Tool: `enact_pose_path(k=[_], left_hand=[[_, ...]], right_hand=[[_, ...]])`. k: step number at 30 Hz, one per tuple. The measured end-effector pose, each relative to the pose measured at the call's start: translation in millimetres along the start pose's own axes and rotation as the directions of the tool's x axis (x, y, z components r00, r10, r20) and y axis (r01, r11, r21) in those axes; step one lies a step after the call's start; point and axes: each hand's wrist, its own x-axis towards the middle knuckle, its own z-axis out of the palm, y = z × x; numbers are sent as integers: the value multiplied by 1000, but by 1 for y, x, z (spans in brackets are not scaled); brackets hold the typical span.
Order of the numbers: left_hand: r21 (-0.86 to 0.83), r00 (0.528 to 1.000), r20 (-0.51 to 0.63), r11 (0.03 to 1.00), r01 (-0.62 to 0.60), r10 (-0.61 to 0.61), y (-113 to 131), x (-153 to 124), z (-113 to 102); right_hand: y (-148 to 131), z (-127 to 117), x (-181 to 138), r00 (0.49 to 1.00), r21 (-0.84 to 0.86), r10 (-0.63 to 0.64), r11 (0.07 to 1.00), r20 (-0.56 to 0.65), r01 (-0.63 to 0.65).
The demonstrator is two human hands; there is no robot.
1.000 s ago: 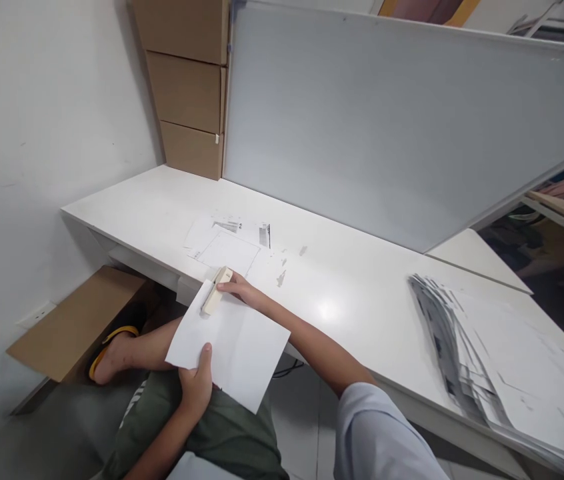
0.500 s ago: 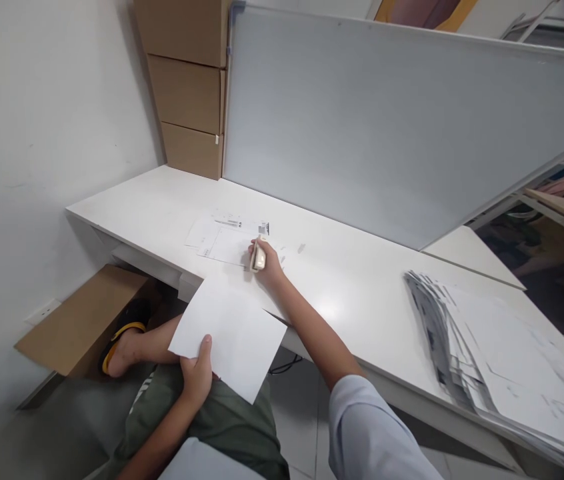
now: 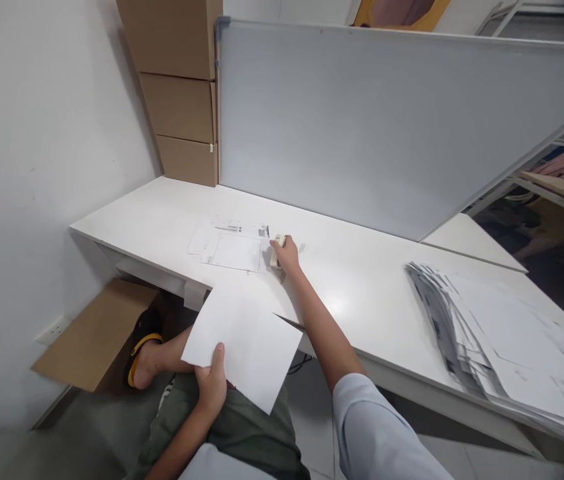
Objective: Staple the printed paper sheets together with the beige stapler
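Observation:
My left hand [image 3: 213,381] grips a blank white sheet of paper [image 3: 247,347] by its near edge, thumb on top. The sheet hangs over my lap, in front of the table's edge. My right hand [image 3: 287,255] is closed around a small cream stapler [image 3: 277,253], which is low over or on the tabletop; contact with the table is hard to tell. Left of the stapler, a rectangular outline [image 3: 237,252] with dark marks around it shows on the white table [image 3: 362,300].
A thick, uneven stack of papers [image 3: 502,340] lies at the table's right. A whiteboard [image 3: 387,127] leans along the back beside stacked cardboard boxes [image 3: 182,107]. On the floor at left is another cardboard box [image 3: 97,333], near my foot in a dark clog [image 3: 145,337].
My right hand has moved right with the stapler, away from the outlined rectangle, and lowered it to the table. My left hand still holds the sheet; the view has shifted slightly.

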Motion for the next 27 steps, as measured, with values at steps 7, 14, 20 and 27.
enact_pose_path(k=[7,14,20,27], left_hand=[[-6,1000,5,1000,14,-14,-9,4,-5],[5,999,-1,999,43,-43,-12,8,-10],[15,999,-4,999,35,-35,-14,5,-9],[67,1000,-6,998,-5,5,-13,3,-8]], right_hand=[[13,-7,12,997,-6,83,997,-7,-83],[23,-8,22,986,130,156,978,56,-162],[26,-8,26,991,159,111,980,71,-121],[27,-8,21,998,126,60,990,3,-60]])
